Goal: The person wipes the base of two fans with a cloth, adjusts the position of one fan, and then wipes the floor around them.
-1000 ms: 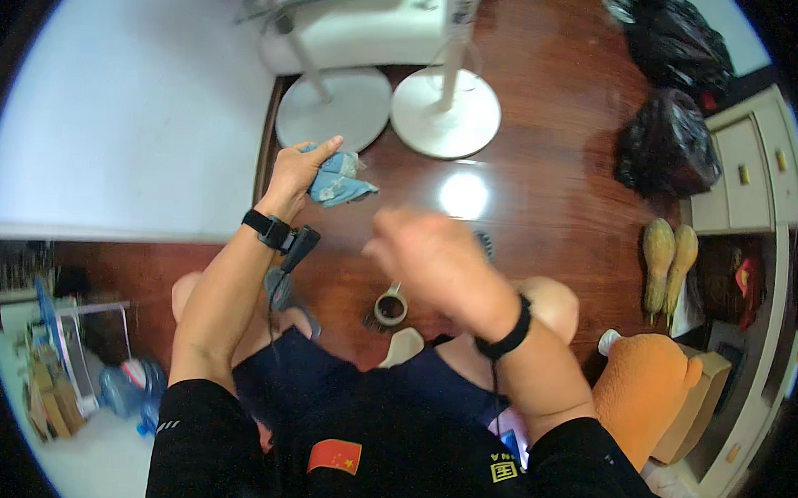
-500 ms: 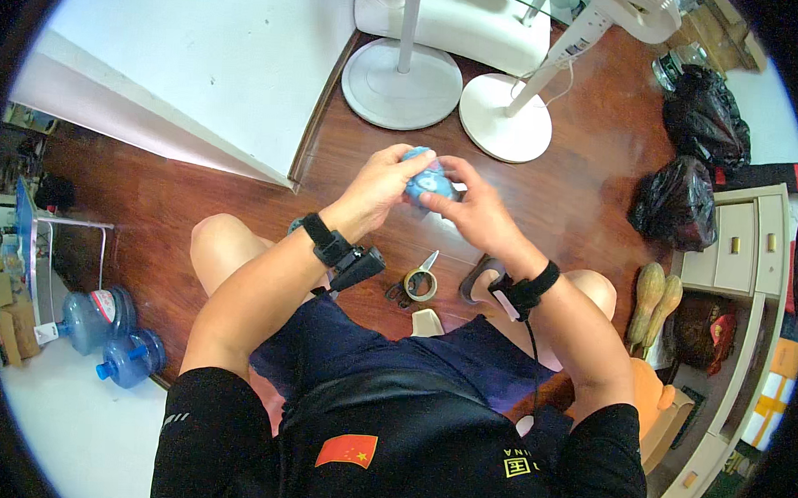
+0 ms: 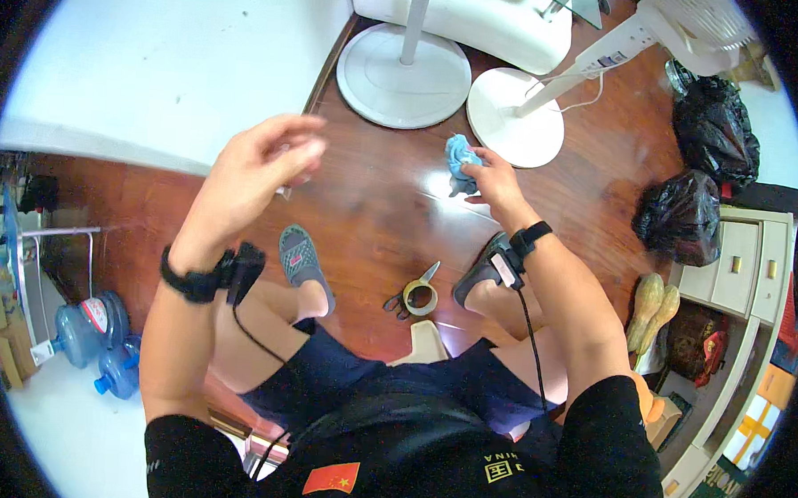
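My right hand point(image 3: 495, 180) is closed on a crumpled light-blue bundle point(image 3: 461, 161), held above the wooden floor. Whether the bundle is cloth or soft plastic I cannot make out. Off to the left, well apart from it, is my left hand point(image 3: 269, 161), its bent fingers smeared by motion. A small pale spot shows below that hand, too blurred to name. Between my feet on the floor lie a roll of tape point(image 3: 421, 297) and scissors point(image 3: 430, 272) with dark handles, the blade showing beyond the roll.
Two pedestal bases, a grey one point(image 3: 370, 87) and a white one point(image 3: 485, 119), stand ahead. Black plastic bags point(image 3: 681, 217), two long gourds point(image 3: 653, 313) and a pale drawer cabinet point(image 3: 715, 254) are at the right. Blue water jugs point(image 3: 79, 333) stand at the left beside a white wall point(image 3: 184, 62).
My hands were together on the blue bundle. My left hand has let go and swung left; my right hand keeps the bundle, now further right and more crumpled.
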### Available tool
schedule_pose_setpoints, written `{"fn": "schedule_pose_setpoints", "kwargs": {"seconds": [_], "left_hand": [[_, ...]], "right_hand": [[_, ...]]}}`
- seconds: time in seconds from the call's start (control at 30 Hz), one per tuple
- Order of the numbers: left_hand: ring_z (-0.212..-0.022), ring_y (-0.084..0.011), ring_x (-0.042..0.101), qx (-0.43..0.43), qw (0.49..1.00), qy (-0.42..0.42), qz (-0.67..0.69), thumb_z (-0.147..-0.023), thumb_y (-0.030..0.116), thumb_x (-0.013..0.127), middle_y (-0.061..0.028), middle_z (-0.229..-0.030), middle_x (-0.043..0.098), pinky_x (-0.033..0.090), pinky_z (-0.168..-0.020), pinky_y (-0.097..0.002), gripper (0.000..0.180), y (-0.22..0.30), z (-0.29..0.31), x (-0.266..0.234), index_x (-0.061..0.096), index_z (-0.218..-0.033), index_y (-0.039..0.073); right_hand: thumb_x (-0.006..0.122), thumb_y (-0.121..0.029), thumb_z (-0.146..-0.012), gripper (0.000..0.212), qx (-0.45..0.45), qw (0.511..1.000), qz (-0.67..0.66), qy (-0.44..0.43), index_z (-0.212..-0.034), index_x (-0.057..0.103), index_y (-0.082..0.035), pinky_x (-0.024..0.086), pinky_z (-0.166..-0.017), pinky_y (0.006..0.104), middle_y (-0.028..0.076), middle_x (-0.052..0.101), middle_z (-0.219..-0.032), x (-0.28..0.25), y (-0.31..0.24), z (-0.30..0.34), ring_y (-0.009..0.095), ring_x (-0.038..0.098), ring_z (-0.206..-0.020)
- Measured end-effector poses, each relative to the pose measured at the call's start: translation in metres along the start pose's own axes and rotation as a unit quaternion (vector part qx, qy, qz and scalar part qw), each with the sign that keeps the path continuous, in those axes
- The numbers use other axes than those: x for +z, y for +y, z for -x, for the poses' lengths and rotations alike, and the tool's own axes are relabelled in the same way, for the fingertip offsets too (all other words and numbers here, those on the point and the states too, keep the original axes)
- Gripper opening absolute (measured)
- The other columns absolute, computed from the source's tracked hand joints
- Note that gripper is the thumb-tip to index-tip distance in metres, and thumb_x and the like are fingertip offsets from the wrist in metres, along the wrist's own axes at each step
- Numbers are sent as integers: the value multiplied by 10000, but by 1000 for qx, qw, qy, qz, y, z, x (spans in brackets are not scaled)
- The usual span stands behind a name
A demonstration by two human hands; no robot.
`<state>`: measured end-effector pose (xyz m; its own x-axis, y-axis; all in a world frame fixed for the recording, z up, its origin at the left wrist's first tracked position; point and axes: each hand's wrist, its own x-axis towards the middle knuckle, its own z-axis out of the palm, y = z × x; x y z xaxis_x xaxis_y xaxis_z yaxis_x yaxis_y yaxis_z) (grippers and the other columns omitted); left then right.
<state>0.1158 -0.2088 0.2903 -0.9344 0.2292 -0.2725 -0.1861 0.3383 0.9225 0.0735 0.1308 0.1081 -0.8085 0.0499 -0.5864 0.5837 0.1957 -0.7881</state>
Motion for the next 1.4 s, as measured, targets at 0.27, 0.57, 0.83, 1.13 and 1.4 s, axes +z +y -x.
{"fn": "schedule_pose_setpoints", "kwargs": {"seconds": [0.27, 0.57, 0.83, 1.13, 1.4], "left_hand": [[-1048, -271, 675, -1, 950, -66, -304, -827, 89, 759, -143, -1137, 701, 526, -936, -365, 500, -21, -16, 8, 611, -1299, 18], [-953, -392, 617, 30, 892, -109, -438, -738, 207, 810, -175, -1041, 652, 508, -828, -457, 536, -11, -52, 10, 627, -1202, 11], [-1041, -438, 622, 11, 896, -155, -417, -716, 372, 798, -234, -1116, 649, 520, -885, -516, 685, -18, -61, 14, 599, -1259, 5], [-1024, -431, 619, 18, 900, -137, -414, -707, 340, 814, -224, -1135, 641, 517, -895, -510, 674, -16, -55, 11, 598, -1241, -10], [-940, -350, 625, 50, 912, -134, -385, -710, 205, 821, -156, -1042, 647, 524, -794, -428, 578, -6, -61, 28, 623, -1209, -9]], "right_hand": [[666, -216, -830, 483, 40, 951, 305, 4, -1297, 648, -94, 570, -644, 392, 207, 712, -1007, -16, 45, -109, 279, 701, -804], [576, -114, -885, 325, -246, 789, 559, 74, -1206, 625, -103, 559, -863, 478, 183, 622, -1152, 0, 55, -218, 384, 638, -1065], [599, -119, -894, 298, -466, 599, 650, 41, -1190, 605, -88, 478, -955, 492, 136, 649, -1211, -12, 85, -283, 331, 608, -1120], [522, -126, -906, 273, -203, 710, 670, 76, -1161, 612, -90, 481, -856, 481, 152, 679, -1085, 38, 115, -218, 332, 661, -999], [532, -164, -935, 289, -26, 821, 564, 87, -1199, 594, -63, 553, -820, 525, 230, 619, -1161, 138, 186, -125, 422, 689, -933]]}}
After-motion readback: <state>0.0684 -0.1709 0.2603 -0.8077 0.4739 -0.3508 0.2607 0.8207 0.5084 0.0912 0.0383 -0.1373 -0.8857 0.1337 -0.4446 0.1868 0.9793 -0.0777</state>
